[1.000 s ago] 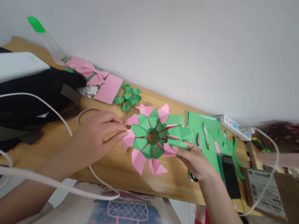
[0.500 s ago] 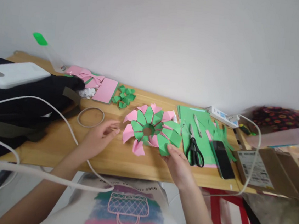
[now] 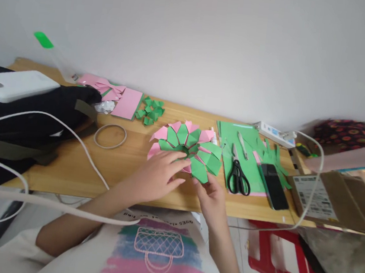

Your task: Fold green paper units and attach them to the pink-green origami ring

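A ring-shaped folded-paper flower, green inside with pink petal tips, is on or just above the wooden table. My left hand reaches over its near left side, fingers stretched out and apart, covering part of the ring and its centre hole. At the lower right, my right hand grips a green petal of the flower between thumb and fingers. Black-handled scissors lie just right of the flower. Beneath them are green paper sheets, with a slim craft knife on top.
A phone and a cardboard box are at the right, below a power strip. Leftward lie a tape-like ring, small green folded pieces, pink paper and a black bag. White cables cross the left front.
My left hand has moved right, from beside the flower to over its near side. My right hand still holds the edge, its grip shifted lower.
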{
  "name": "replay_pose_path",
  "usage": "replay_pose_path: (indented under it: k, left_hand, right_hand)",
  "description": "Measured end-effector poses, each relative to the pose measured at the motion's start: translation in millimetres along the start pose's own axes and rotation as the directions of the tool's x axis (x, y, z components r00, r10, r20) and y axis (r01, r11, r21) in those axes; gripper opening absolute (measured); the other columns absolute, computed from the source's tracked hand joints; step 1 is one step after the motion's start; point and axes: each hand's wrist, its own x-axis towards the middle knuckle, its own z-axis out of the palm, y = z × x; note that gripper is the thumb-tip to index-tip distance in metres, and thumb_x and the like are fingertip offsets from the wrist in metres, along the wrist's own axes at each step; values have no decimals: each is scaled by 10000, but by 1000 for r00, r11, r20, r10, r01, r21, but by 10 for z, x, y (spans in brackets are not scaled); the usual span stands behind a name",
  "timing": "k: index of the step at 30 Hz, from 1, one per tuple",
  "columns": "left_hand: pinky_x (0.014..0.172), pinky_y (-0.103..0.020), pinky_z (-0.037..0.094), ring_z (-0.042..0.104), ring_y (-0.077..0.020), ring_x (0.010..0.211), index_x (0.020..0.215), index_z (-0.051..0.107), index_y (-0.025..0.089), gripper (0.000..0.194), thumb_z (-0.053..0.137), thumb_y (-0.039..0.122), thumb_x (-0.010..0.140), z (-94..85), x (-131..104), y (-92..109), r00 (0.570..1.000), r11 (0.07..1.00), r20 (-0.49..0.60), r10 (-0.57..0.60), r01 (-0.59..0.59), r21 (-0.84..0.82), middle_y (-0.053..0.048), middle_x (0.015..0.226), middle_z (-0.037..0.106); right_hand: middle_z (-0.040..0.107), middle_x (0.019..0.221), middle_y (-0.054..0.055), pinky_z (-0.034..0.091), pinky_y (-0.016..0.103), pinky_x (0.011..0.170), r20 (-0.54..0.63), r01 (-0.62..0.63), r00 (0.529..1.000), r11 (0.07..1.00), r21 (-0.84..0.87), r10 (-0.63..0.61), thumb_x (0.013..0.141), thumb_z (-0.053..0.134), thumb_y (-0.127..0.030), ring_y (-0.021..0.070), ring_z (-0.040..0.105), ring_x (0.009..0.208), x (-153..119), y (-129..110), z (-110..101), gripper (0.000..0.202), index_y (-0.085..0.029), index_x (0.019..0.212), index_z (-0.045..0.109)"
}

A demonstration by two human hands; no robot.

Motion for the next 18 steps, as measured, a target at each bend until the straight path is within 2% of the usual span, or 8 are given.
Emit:
replay_pose_path:
  k: [2, 7, 10, 13, 16, 18]
  left_hand:
    - [965, -449, 518, 620, -266, 1146, 1206, 622, 172, 318, 607, 168, 888, 49, 96, 38, 999, 1000, 32, -4, 4, -10, -121, 1267, 649]
    - [906, -397, 546, 665, -224, 1044, 1116, 667, 195, 248, 550, 120, 911, 93, 211, 15, 999, 997, 33, -34, 36, -75, -76, 1145, 702]
    - [903, -369, 557, 668, -210, 1053, 1140, 660, 196, 254, 556, 142, 914, 101, 222, -18, 998, 991, 26, -52, 55, -125, -70, 1150, 704]
    - [927, -365, 557, 666, -204, 1062, 1143, 665, 193, 259, 561, 143, 912, 117, 225, -25, 997, 980, 16, -77, 78, -185, -63, 1150, 705]
    - [947, -371, 551, 663, -210, 1075, 1139, 670, 171, 256, 574, 129, 905, 131, 231, -15, 995, 975, 14, -96, 97, -201, -71, 1152, 705]
    - [942, -368, 551, 661, -212, 1078, 1137, 668, 167, 252, 583, 126, 903, 138, 232, -10, 996, 977, 10, -89, 90, -193, -73, 1150, 704]
  right_hand:
    - [737, 1072, 61, 512, 358, 889, -4, 21, 1000, 996, -83, -22, 863, 629, -353, 219, 667, 952, -41, -19, -38, 246, -234, 1069, 691]
    - [741, 924, 35, 542, 313, 762, 6, 123, 992, 959, -255, -125, 864, 593, -269, 185, 677, 802, -139, -112, -159, 240, -239, 1091, 666]
    - [724, 839, 18, 536, 310, 721, 28, 229, 972, 901, -369, -235, 848, 563, -210, 184, 678, 771, -136, -139, -218, 182, -254, 988, 671]
    - [706, 802, 28, 510, 339, 708, -4, 318, 929, 800, -509, -371, 847, 576, -210, 196, 649, 748, -75, -111, -234, 99, -253, 863, 663]
    - [709, 865, 49, 478, 351, 706, -50, 361, 865, 690, -627, -499, 839, 606, -188, 193, 607, 732, 4, -73, -230, 136, -246, 949, 660]
    - [711, 939, 55, 456, 355, 739, -33, 383, 837, 628, -677, -545, 833, 622, -152, 196, 597, 789, 51, -80, -241, 217, -260, 1014, 670]
